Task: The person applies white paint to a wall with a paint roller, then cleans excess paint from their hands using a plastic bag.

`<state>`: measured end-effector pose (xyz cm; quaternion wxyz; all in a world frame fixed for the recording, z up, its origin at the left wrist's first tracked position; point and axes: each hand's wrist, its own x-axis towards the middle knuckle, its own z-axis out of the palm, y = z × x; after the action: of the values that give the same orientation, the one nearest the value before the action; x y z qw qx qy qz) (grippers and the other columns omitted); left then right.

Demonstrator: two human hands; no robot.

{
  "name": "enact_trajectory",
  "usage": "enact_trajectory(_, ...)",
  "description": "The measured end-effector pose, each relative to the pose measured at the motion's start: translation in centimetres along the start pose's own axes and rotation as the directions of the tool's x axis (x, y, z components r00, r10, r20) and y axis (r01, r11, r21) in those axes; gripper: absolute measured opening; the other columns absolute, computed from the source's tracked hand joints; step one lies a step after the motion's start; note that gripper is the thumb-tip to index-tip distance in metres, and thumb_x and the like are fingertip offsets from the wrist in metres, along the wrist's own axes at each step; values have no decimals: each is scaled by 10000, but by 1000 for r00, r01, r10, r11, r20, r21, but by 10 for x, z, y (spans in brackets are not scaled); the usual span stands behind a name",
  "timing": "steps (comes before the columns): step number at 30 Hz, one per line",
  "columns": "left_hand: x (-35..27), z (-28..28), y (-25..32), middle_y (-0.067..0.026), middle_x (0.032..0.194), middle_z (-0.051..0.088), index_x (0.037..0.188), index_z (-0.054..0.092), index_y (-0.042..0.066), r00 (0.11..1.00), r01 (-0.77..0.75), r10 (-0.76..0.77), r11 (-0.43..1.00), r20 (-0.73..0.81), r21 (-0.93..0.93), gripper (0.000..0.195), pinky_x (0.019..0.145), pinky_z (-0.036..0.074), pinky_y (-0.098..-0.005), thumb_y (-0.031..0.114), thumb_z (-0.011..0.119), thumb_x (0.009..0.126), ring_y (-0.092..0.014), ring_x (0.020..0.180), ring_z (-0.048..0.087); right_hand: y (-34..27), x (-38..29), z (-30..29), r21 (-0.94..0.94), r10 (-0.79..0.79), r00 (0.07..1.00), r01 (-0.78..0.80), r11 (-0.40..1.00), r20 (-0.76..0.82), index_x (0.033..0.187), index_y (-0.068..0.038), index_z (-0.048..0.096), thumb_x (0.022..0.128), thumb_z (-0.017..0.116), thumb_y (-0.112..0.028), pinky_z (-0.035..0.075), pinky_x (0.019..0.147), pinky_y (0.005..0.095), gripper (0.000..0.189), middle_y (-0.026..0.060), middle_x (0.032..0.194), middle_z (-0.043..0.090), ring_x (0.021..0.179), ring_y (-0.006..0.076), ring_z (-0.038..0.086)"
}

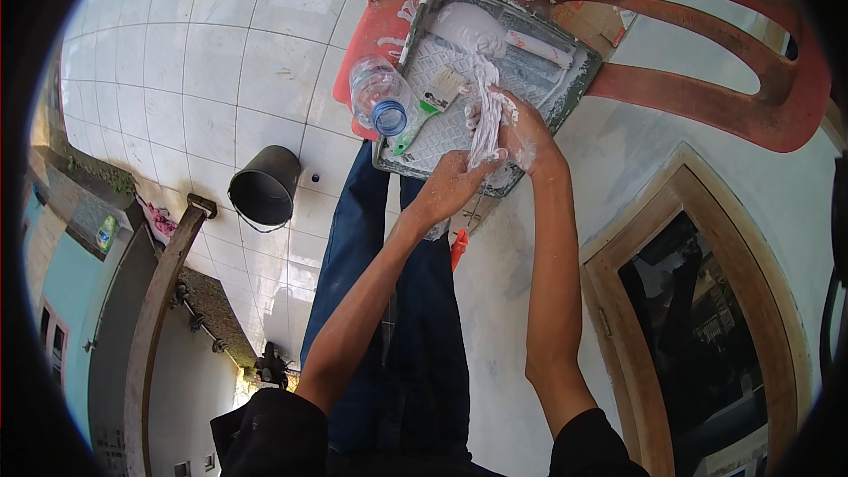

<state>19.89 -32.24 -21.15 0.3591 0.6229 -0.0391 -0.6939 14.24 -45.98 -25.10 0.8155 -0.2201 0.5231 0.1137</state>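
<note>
Both hands are over a paint tray [430,53] that sits on a red plastic chair. Between them is an elongated item coated in thick white paint [488,112]; the coating hides what it is. My right hand [527,129] grips its middle from the right, with paint on the fingers. My left hand [454,185] pinches its lower end. A pool of white paint [467,23] lies at the tray's top, touching the item's upper end. Left of my hands, a paintbrush with a green handle [414,132] rests on the ribbed tray, bristles up. A white cylinder [540,48] lies at the right.
An uncapped clear plastic bottle [377,89] stands at the tray's left edge. The red chair's slatted back [689,93] reaches right. A dark bucket [265,185] is on the white tiled floor. A wood-framed window [599,278] is in the wall at right.
</note>
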Motion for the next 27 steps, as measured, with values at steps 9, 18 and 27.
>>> enact_trajectory(9,1,-2,-14,-87,689,455,841,531,-42,969,-244,244,970,37,-2,428,578,378,-318,353,373,891,-143,657,440,9,-40,7,72,-20,977,5,997,211,1135,118,467,893,473,-207,464,832,305,406,204,1046,593,923,226,597)
enact_trajectory(18,-8,0,-12,-44,756,440,937,520,-18,974,-227,228,967,-11,-114,408,605,391,-275,356,360,908,-130,694,428,10,-59,4,-100,-30,994,40,994,102,1133,73,508,858,550,-145,443,864,284,353,158,1066,590,990,178,561)
enact_trajectory(27,-11,9,-33,-55,590,506,846,535,-31,923,-301,332,938,-194,172,226,529,376,-324,193,534,872,-125,547,448,12,-50,6,-76,-106,992,111,991,69,1091,59,536,871,540,-145,473,752,252,300,116,1001,626,874,133,592)
